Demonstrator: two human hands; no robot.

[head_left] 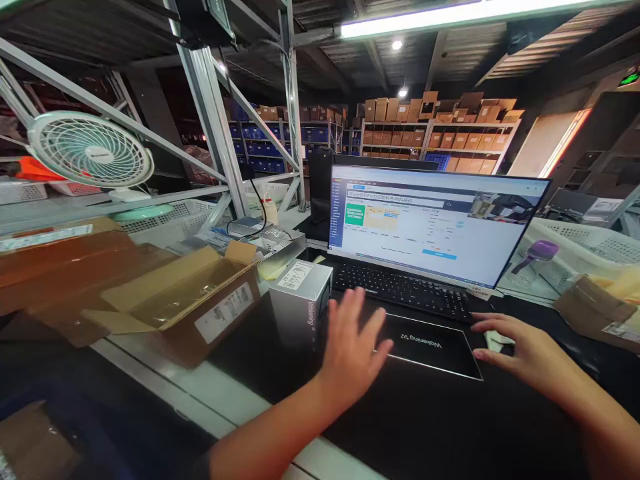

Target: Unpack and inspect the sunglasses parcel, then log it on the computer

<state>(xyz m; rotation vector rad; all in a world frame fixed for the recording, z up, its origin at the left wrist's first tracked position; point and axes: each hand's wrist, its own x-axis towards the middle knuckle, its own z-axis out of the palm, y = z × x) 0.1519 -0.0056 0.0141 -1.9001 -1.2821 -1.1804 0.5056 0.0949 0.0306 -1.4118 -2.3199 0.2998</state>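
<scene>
My left hand has its fingers spread and holds nothing. It hovers over the black mat, just right of a silver box printed "Wakening" with a white label on top. Beneath and to the right of that hand lies a flat black panel with a white outline and the same word. Beyond the panel's right end is my right hand, thumb and forefinger apart. A small pale green-white piece shows between them; its kind is unclear, and no grip on it is visible.
A monitor and black keyboard stand at the back of the desk. On the left are an open cardboard box and a fan. White baskets and another carton sit at right.
</scene>
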